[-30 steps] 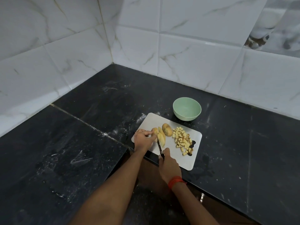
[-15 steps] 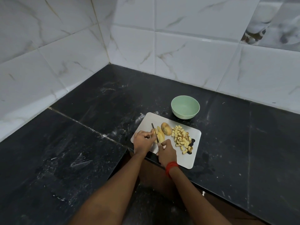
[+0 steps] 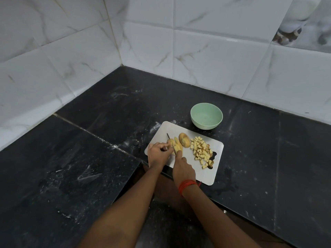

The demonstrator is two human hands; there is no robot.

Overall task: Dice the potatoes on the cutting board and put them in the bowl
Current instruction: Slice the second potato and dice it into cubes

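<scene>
Potato (image 3: 177, 147) slabbed, left hand (image 3: 158, 155) pinching | right hand (image 3: 182, 170) clenching knife (image 3: 168, 136) | pale cubes (image 3: 201, 151) heaped

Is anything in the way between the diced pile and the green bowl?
Nothing visible. The diced potato pile lies on the cutting board, the green bowl just past its far edge, with bare board and counter between. The uncut potato piece sits left of that path.

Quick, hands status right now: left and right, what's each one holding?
Left hand: closed, fingers holding the sliced potato on the cutting board.
Right hand: closed, gripping the knife.
</scene>
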